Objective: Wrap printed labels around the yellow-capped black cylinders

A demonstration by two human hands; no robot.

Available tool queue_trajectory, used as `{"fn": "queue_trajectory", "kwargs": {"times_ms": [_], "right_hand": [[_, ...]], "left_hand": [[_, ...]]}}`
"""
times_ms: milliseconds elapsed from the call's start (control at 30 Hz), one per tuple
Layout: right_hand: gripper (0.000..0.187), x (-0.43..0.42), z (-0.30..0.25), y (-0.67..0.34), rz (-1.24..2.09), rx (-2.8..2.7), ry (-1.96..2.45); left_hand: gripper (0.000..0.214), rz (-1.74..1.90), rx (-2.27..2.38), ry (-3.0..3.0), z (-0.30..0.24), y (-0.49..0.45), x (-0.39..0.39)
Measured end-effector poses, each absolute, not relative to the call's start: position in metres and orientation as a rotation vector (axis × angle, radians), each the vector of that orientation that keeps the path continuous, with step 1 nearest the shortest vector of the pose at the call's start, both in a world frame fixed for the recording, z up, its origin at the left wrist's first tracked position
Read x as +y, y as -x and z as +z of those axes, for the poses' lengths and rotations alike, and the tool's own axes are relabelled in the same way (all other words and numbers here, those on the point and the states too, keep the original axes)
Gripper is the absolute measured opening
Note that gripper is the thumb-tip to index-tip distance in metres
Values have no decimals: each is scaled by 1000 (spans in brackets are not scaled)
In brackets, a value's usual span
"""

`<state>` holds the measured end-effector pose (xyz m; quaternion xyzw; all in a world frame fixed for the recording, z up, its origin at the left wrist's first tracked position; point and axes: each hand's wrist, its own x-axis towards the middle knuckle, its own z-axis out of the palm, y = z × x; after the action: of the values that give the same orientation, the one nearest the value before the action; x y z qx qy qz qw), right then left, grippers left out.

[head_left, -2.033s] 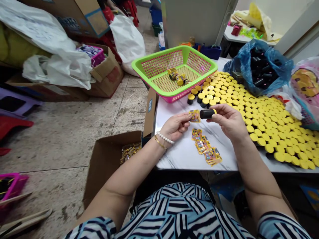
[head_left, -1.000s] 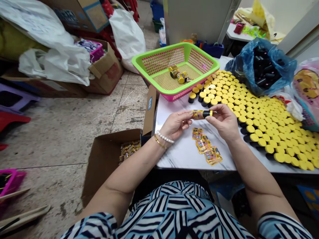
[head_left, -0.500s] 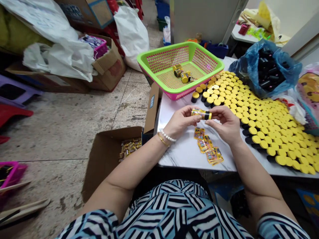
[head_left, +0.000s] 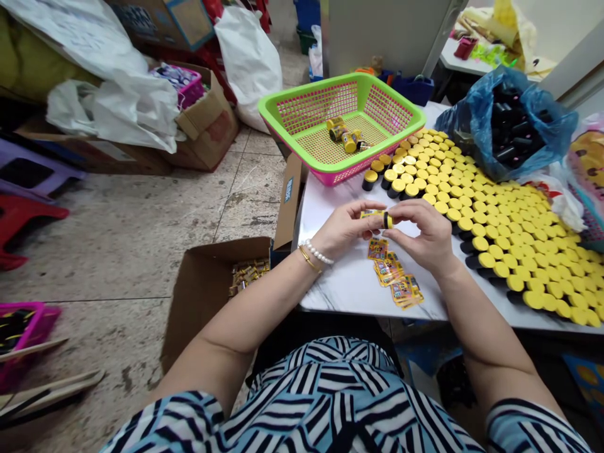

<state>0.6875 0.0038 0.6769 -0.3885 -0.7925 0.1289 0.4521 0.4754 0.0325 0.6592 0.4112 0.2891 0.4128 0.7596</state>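
Between both hands, over the white table [head_left: 330, 286], is a small black cylindrical bottle with a yellow cap [head_left: 387, 220] and a yellow printed sleeve around its body. My left hand [head_left: 352, 225] is wrapped round the sleeved part, so much of it is hidden. The fingertips of my right hand [head_left: 419, 233] pinch the capped end. Below the hands, flat yellow printed sleeves [head_left: 389, 270] lie overlapped in a row of small piles. Many black bottles with yellow caps [head_left: 495, 229] stand packed upright to the right of my right hand.
A green and pink basket [head_left: 311, 165] with several sleeved bottles [head_left: 348, 139] stands at the table's back left. Behind the capped bottles sits a blue plastic bag [head_left: 465, 135] of black bottles. A cardboard box [head_left: 198, 289] holding wrapped bottles is on the floor, left of the table.
My left hand's fingers have slid toward the cap and now cover more of the bottle. Less of its black body shows. The camera view has shifted slightly.
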Motion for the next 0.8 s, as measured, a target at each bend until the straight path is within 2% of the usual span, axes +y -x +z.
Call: {"fn": "queue_trajectory", "kwargs": {"times_ms": [133, 367, 567, 700, 800], "right_hand": [[34, 3, 680, -688, 239, -2000, 979], [31, 0, 684, -685, 460, -1926, 1057], [46, 2, 673, -681, 588, -1812, 1065], [33, 5, 673, -685, 472, -1873, 1084], [30, 5, 676, -686, 417, -1906, 1079]], "left_hand": [[47, 862, 639, -769, 661, -471, 31], [43, 922, 593, -911, 655, -474, 30], [41, 897, 595, -952, 655, -475, 32], [50, 847, 623, -821, 659, -469, 33], [45, 882, 668, -812, 659, -466, 34]]}}
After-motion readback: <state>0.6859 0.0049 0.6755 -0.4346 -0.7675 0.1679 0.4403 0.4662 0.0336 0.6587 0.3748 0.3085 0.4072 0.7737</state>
